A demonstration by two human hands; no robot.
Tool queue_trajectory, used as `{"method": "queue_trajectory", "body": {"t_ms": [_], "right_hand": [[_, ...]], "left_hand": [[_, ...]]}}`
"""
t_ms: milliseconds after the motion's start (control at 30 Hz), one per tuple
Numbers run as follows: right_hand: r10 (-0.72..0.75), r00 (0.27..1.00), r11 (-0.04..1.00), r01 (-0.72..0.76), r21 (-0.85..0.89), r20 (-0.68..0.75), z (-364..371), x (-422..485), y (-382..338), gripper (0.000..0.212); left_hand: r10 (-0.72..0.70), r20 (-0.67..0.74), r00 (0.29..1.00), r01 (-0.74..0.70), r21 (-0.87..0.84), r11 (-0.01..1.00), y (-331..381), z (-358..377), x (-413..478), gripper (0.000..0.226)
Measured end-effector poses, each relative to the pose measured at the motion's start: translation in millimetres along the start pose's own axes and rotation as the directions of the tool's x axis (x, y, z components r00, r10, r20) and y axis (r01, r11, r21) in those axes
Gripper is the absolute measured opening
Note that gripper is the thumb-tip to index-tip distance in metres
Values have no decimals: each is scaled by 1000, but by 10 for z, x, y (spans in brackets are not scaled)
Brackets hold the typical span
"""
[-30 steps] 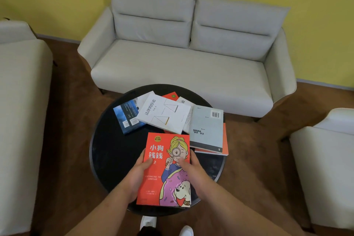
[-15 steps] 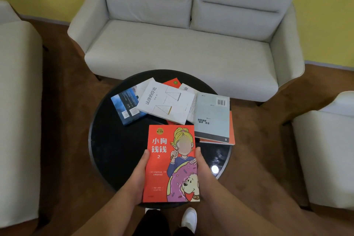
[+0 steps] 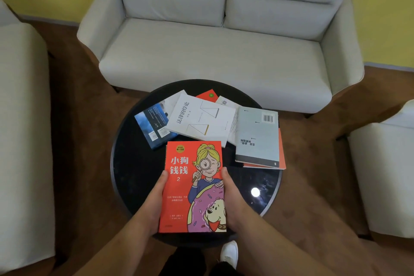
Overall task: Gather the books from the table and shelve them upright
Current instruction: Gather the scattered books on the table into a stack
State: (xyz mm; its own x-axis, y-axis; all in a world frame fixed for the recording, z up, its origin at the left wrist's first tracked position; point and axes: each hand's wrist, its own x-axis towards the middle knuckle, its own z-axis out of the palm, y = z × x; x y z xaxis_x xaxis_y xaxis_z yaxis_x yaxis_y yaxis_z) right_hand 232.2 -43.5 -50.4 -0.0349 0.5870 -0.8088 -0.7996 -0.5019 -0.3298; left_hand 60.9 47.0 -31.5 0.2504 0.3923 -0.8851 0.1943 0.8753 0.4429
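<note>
1. You hold the red cartoon book (image 3: pixel 193 186) cover up in both hands, above the near half of the round black table (image 3: pixel 134 170).
2. Your left hand (image 3: pixel 154 201) grips the book's left edge, thumb tip lying along the cover margin. The fingers go under the book; you cannot see them.
3. Your right hand (image 3: pixel 233 199) clamps the right edge the same way, thumb up beside the cover, fingers hidden beneath.
4. The book's top edge sits close to the white book (image 3: pixel 201 119); whether they touch cannot be told.
5. The white book lies flat and angled at the table's far middle, partly covering the blue book (image 3: pixel 150 127) on its left.
6. A red book corner (image 3: pixel 209 96) pokes out from behind the white book's far edge. Next to it shows a pale page with a QR code; too little shows to tell more.
7. The grey-blue book (image 3: pixel 257 139) lies back cover up on the right, barcode at its far corner. It rests on an orange book (image 3: pixel 281 152), which shows only as a strip along the right and near edges.
8. Both of those overhang the table's right rim slightly.
9. Beyond the table stands the pale sofa (image 3: pixel 212 56); a white shoe (image 3: pixel 229 252) shows below the table's near rim.
</note>
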Motion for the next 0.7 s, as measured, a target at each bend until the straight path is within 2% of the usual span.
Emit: {"method": "queue_trajectory", "body": {"t_ms": [133,233,267,333,400,500,567,600,667,700], "right_hand": [[-9,999,998,7,-69,-35,-59,103,19,71],[-63,995,948,37,-316,-75,-174,191,-101,61],[-107,989,917,60,-394,-99,-182,209,-211,54],[-249,957,833,134,-537,-147,-135,229,-496,53],[-436,888,688,226,-689,-143,-12,259,-856,49],[-606,793,352,194,-916,-65,238,410,-1358,43],[-602,798,148,141,-979,24,369,619,-1620,48],[-581,811,40,105,-994,62,414,737,-1729,53],[-527,845,-212,-26,-977,92,478,958,-1919,61],[-510,856,-330,-107,-938,82,501,1040,-1998,65]], "left_hand": [[3,-7,1000,-3,47,999,81,-44,15,61],[42,20,999,-44,104,994,168,-114,114,70],[83,-24,996,-80,114,990,244,-134,163,72],[241,-187,952,-218,138,966,500,-197,304,59],[388,-261,884,-344,200,917,855,-289,474,42],[536,-205,819,-393,480,784,1365,-388,796,39],[618,-187,764,-325,715,619,1661,-425,1030,46],[653,-145,743,-294,806,514,1786,-439,1140,41],[647,-30,762,-269,894,359,1978,-465,1345,20],[615,15,788,-259,915,309,2044,-484,1455,17]]}}
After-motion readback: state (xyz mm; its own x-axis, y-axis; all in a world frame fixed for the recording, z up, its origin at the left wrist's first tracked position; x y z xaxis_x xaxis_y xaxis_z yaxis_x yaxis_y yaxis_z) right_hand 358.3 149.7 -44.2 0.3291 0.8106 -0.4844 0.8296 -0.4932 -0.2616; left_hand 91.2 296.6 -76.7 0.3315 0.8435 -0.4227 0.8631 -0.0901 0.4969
